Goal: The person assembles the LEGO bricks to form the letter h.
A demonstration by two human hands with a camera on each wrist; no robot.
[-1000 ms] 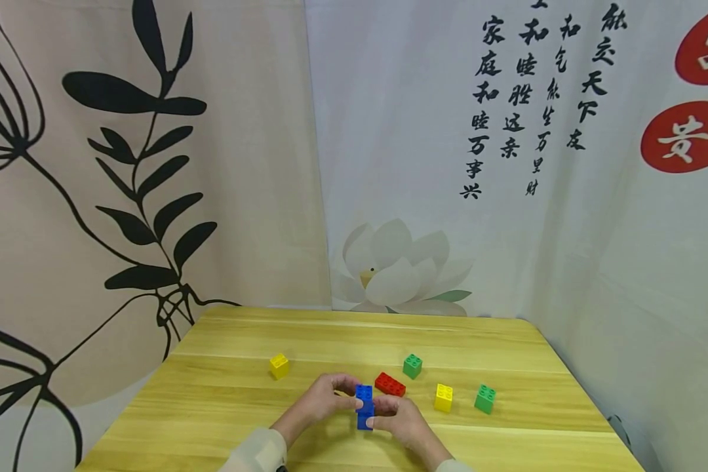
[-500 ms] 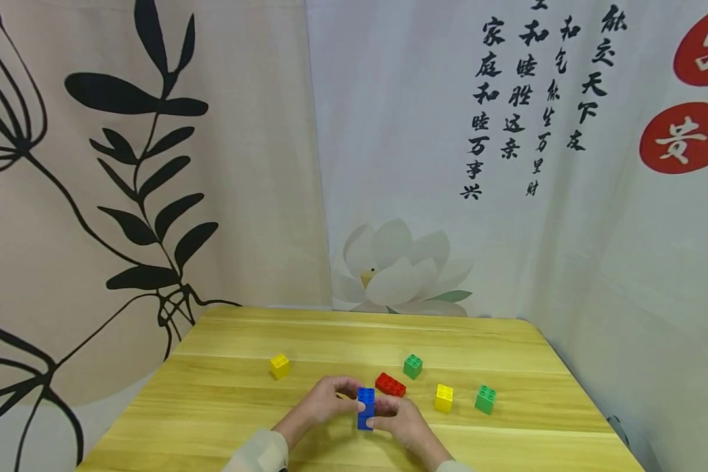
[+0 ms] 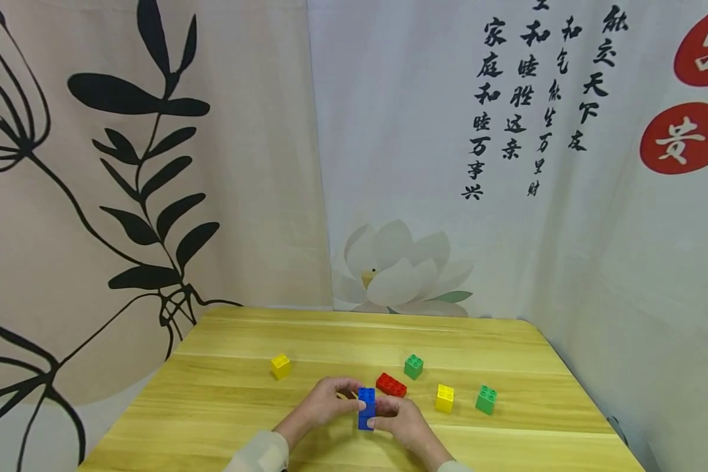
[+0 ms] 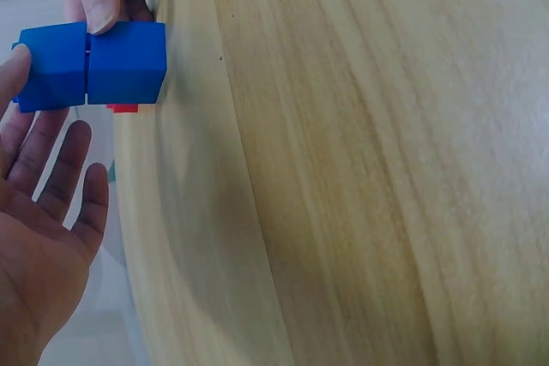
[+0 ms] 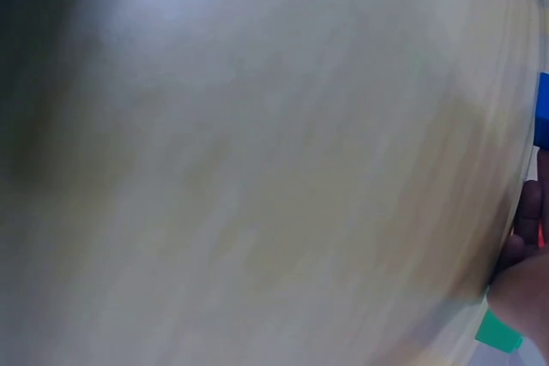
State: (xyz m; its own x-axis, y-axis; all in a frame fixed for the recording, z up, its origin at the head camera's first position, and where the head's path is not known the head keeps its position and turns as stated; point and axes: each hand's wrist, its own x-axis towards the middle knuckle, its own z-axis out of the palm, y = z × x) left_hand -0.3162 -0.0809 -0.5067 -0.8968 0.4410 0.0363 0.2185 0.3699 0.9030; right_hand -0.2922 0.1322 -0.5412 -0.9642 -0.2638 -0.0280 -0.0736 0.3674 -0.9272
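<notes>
At the near side of the wooden table (image 3: 212,387), you pinch the upper blue block (image 3: 366,394) with your left hand (image 3: 330,398) and the lower blue block (image 3: 363,423) with your right hand (image 3: 404,419). Slightly offset a second ago, the upper one now sits in line above its mate; the pair looks joined or nearly so, a thin seam showing. The red brick (image 3: 391,385) lies just beyond your right hand; open wood runs left toward a yellow block (image 3: 280,367), the far edge (image 3: 366,315) well apart.

Blue blks (image 4: 99,68): smooth plastic; tbl (image 3: 212,400): semi-gloss wood; bkdrp (image 3: 389,131): matt cloth.
</notes>
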